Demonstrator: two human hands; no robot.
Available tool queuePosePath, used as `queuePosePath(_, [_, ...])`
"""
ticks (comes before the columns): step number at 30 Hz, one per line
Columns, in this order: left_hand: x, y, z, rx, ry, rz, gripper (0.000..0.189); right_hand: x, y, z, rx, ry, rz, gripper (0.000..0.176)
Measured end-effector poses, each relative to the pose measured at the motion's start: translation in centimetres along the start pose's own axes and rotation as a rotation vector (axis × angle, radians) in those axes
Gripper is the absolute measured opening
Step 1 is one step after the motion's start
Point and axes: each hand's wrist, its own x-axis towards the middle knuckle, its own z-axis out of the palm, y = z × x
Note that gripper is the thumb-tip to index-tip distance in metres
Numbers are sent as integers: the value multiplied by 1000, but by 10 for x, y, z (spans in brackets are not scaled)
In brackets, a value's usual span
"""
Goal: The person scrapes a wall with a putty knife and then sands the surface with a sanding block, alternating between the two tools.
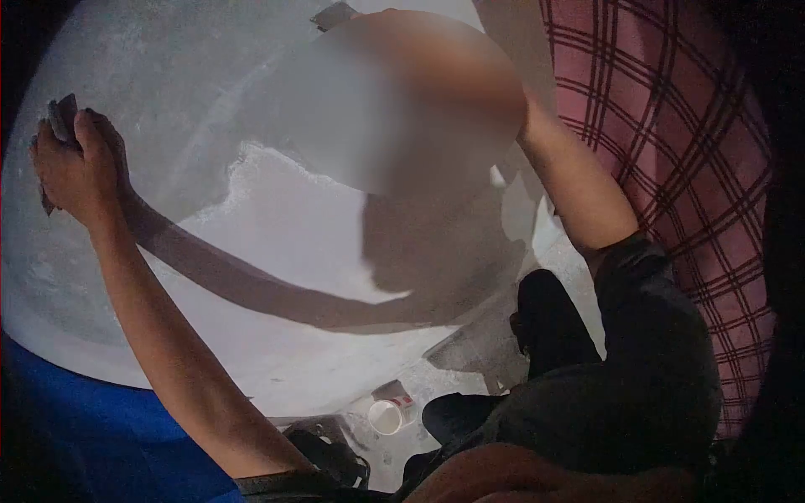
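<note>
My left hand [80,163], at the far left, is closed around a dark flat scraper [64,119]. One pointed corner of its blade shows below the fingers, close to the wall [285,201]. My right arm reaches up across the wall, and a round blur covers most of my right hand [419,50]. A dark grey flat edge [335,15] pokes out beside it at the top; the grip on it is hidden. Grey coating covers the upper and left wall, ending in a ragged line against a smooth white area. My arm's shadow curves over both.
A white cup-like container [388,415] stands on the marked floor below the wall. Pink plaid fabric [671,168] hangs along the right. Blue material [92,427] lies at the lower left. My dark-clad legs [553,327] are near the wall's bottom edge.
</note>
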Motion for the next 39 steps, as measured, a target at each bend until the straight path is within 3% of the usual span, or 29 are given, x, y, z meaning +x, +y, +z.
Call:
queuePosePath(1, [-1, -1, 2, 27, -28, 11, 67, -1, 4, 2, -24, 83, -81, 49])
queuePosePath(11, [4, -3, 2, 67, -44, 23, 66, -4, -5, -7, 79, 10, 13, 50])
queuePosePath(14, [3, 5, -2, 58, 52, 69, 67, 0, -8, -9, 85, 37, 53, 50])
queuePosePath(17, [2, 10, -10, -57, -40, -11, 66, 4, -8, -12, 143, -58, 92, 49])
queuePosePath(20, [-1, 9, -7, -28, -62, 34, 66, 16, -13, -12, 55, 97, 47, 49])
queuePosePath(22, [0, 16, -10, -48, -11, -14, 64, 31, -34, -35, 94, -104, 340, 59])
queuePosePath(23, [1, 20, -14, -45, -4, -6, 64, 30, -30, -33, 101, -96, 335, 59])
queuePosePath(25, [1, 22, -16, -98, -16, -51, 64, 28, -16, -14, 41, 241, 45, 49])
queuePosePath(28, [0, 21, -14, -59, -18, -10, 65, 5, 2, -6, 57, 81, 9, 47])
queuePosePath(29, [0, 18, -12, -25, -26, -6, 65, 2, 19, 12, -39, 148, -120, 46])
queuePosePath(33, [-2, 15, -8, -105, -13, -4, 70, -4, 6, 3, -329, 35, -194, 44])
queuePosePath(35, [-2, 16, -9, -89, -10, -24, 72, 2, 1, 2, -132, -27, 41, 45])
queuePosePath(39, [-1, 14, -9, -37, -57, 11, 72, 7, -13, -10, 36, -81, 188, 44])
